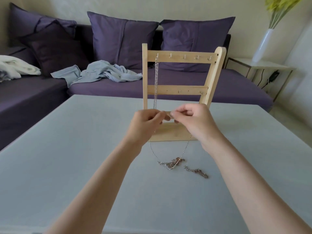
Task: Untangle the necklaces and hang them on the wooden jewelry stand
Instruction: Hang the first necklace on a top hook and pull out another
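Chain (pixel 152 150) pinched at both ends by left hand (pixel 146 119) and right hand (pixel 190 119), fingers curled, looping down to tangle (pixel 172 163) on table (pixel 67 149). Stand (pixel 177 92) directly behind hands, one necklace (pixel 156 78) hung. Loose piece (pixel 197 172) beside tangle. Sofa (pixel 185 85) beyond.

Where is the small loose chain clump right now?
In the head view, the loose chain clump lies on the table, right of the tangled necklaces, near the right forearm.

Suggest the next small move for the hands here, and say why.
Probably lift the thin chain higher. Both the left hand and right hand pinch its ends, but its loop still runs into the tangled pile on the table, so it isn't free for the wooden stand.
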